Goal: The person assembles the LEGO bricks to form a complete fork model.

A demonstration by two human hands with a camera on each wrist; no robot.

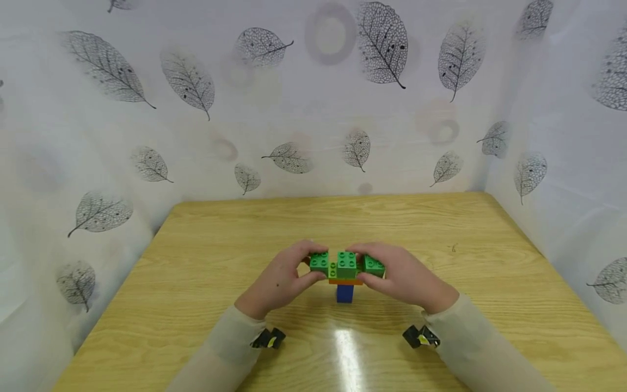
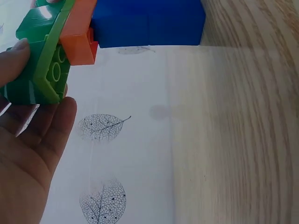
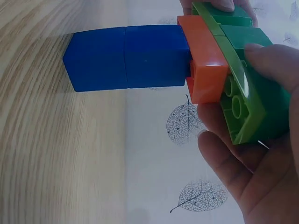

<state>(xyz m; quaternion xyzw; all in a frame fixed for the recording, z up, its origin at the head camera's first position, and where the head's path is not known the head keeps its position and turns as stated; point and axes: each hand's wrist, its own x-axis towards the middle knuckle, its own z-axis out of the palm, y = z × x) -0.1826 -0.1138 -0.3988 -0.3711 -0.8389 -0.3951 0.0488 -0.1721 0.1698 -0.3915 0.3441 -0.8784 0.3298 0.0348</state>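
A toy brick structure stands upright on the table. Its column is two stacked blue bricks point(image 3: 156, 56), topped by an orange brick point(image 3: 205, 65) with a bit of red under it. Across the orange brick lies a long light green brick point(image 2: 55, 67), overhanging both sides. Three darker green bricks sit in a row on top, the middle green brick point(image 1: 346, 265) between the other two. My left hand point(image 1: 279, 280) pinches the left green brick point(image 1: 319, 262) between thumb and fingers. Likewise, my right hand point(image 1: 405, 279) grips the right green brick point(image 1: 374, 266), fingers beneath the overhang.
The wooden table point(image 1: 235, 228) extends around the structure, with a bright reflection near its front. A pale curtain point(image 1: 313, 109) with leaf prints hangs behind and along both sides. Dark wrist devices sit on both sleeves.
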